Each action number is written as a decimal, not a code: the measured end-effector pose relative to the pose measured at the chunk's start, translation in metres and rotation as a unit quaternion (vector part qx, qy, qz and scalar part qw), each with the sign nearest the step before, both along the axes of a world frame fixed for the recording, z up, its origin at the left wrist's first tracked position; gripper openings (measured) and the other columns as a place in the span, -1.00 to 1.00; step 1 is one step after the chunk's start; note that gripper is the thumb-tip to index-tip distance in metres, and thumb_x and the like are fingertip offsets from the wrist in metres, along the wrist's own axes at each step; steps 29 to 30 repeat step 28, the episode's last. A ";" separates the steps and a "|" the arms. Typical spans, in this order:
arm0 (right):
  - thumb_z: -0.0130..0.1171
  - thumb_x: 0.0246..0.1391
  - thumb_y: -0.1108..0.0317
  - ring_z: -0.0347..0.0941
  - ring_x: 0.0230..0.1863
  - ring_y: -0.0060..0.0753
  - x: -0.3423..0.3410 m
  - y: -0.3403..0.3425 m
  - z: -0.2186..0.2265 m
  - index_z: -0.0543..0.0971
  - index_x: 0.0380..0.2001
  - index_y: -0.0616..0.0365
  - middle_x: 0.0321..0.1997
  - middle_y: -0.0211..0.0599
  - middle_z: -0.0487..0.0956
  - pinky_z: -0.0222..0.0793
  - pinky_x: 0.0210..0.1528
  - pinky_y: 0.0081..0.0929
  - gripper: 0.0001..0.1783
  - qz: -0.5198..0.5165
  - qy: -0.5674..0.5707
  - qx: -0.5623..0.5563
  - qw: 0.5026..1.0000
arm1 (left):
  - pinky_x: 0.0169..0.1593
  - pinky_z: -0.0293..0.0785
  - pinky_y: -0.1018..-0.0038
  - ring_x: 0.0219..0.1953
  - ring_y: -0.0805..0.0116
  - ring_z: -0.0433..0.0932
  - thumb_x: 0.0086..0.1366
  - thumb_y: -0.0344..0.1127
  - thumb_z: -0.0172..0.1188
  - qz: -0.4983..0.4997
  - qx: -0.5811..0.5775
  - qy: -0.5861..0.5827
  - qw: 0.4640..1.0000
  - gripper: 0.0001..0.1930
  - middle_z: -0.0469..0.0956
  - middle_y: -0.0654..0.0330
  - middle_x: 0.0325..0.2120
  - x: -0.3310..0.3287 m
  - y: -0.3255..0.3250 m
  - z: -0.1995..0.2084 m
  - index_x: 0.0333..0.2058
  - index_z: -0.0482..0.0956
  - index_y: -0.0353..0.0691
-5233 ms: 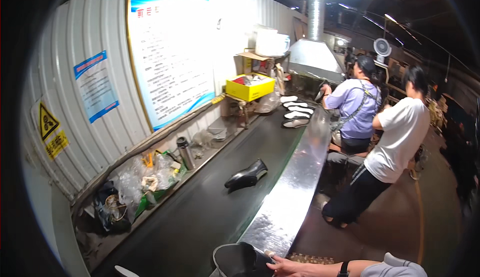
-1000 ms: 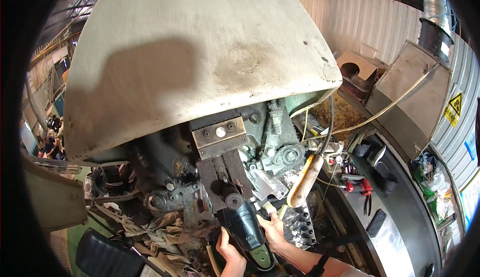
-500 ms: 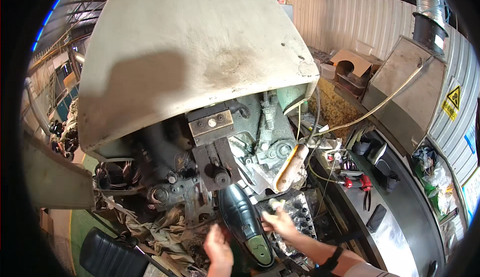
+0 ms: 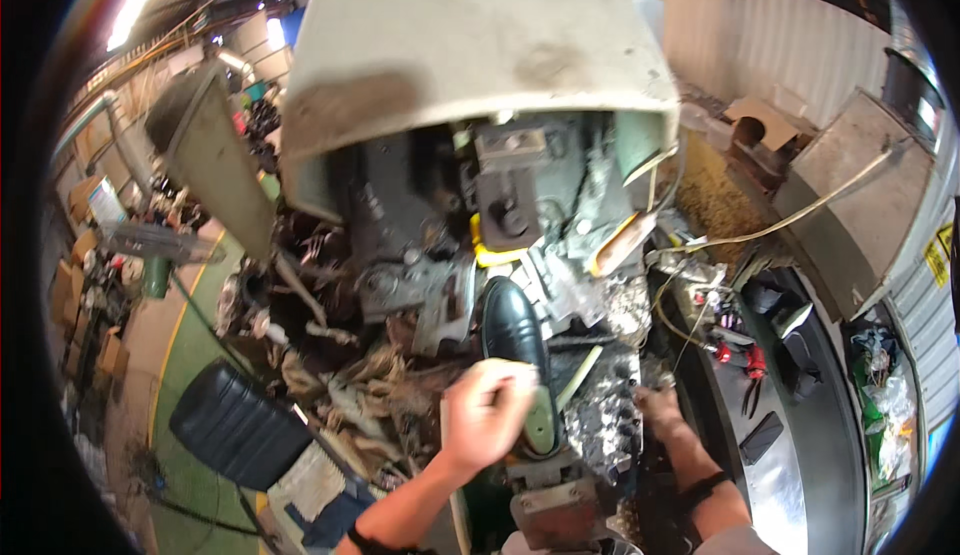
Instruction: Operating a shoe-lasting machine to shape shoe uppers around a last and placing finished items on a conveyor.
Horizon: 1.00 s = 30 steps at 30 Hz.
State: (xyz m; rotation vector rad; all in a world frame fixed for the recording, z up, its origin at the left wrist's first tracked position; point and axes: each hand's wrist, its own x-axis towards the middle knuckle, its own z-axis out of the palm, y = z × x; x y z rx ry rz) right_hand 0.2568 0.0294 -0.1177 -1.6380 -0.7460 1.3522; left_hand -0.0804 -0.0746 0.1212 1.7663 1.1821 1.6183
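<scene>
A black leather shoe (image 4: 508,323) sits toe-up on a green shoe last (image 4: 541,423) in the middle of the machine. My left hand (image 4: 488,413) is over the shoe's left side, its fingers curled and blurred; whether anything is inside them is hidden. My right hand (image 4: 662,410) is apart from the shoe, low at the right of the machine beside the bench edge. Motion smears its fingers. Between the shoe and that hand lies a pale thin strip (image 4: 580,377) on a dark, worn metal block (image 4: 608,420).
A large cream machine hood (image 4: 480,40) hangs above the shoe. To the right, a metal bench (image 4: 790,495) holds a phone (image 4: 762,438), a red-handled tool (image 4: 752,360) and black shoe parts (image 4: 797,363). At lower left stands a black padded seat (image 4: 240,423) beside crumpled rags (image 4: 340,390).
My left hand has come from beside the shoe to over it. My right hand has drawn away from the shoe to the right. The whole view has shifted, showing more floor at left.
</scene>
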 end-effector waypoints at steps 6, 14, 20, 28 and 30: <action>0.19 0.25 0.36 0.62 -0.12 -0.29 -0.001 -0.080 0.168 0.07 0.32 0.46 -0.06 -0.04 0.65 0.53 -0.04 -0.37 -0.26 0.082 0.076 0.174 0.978 | -0.16 0.47 0.36 -0.32 0.28 0.55 0.15 -0.30 0.19 -0.175 0.336 0.573 0.727 -0.80 0.56 0.18 -0.43 0.123 -0.017 -0.001 -0.33 0.61 -0.31; 0.20 0.27 0.39 0.58 -0.06 -0.21 0.038 -0.172 0.234 0.12 0.39 0.29 -0.01 0.05 0.62 0.48 0.09 -0.32 -0.27 0.148 0.048 0.209 0.966 | -0.30 0.31 0.40 -0.45 0.36 0.47 0.18 -0.21 0.16 -0.381 0.457 0.442 0.671 -0.81 0.53 0.26 -0.50 0.230 -0.103 -0.002 -0.38 0.63 -0.21; 0.16 0.34 0.29 0.55 0.00 -0.45 0.089 -0.236 0.196 0.17 0.36 0.22 0.00 -0.13 0.63 0.46 0.10 -0.45 -0.36 0.120 0.108 0.171 0.972 | -0.26 0.51 0.36 -0.43 0.37 0.57 0.42 0.24 0.02 -0.583 -0.024 -0.529 0.616 -0.47 0.61 0.31 -0.47 0.227 -0.020 0.088 -0.36 0.58 -0.17; 0.18 0.31 0.37 0.54 -0.02 -0.56 0.193 -0.312 0.157 0.08 0.46 0.09 -0.08 -0.29 0.66 0.44 0.13 -0.51 -0.24 0.051 0.150 0.157 0.975 | -0.74 0.28 0.41 -0.74 0.50 0.51 0.26 -0.36 0.12 -0.592 0.021 -0.802 0.074 -0.65 0.53 0.45 -0.76 0.234 0.035 0.222 -0.75 0.50 0.04; 0.18 0.31 0.37 0.54 -0.02 -0.56 0.193 -0.312 0.157 0.08 0.46 0.09 -0.08 -0.29 0.66 0.44 0.13 -0.51 -0.24 0.051 0.150 0.157 0.975 | -0.74 0.28 0.41 -0.74 0.50 0.51 0.26 -0.36 0.12 -0.592 0.021 -0.802 0.074 -0.65 0.53 0.45 -0.76 0.234 0.035 0.222 -0.75 0.50 0.04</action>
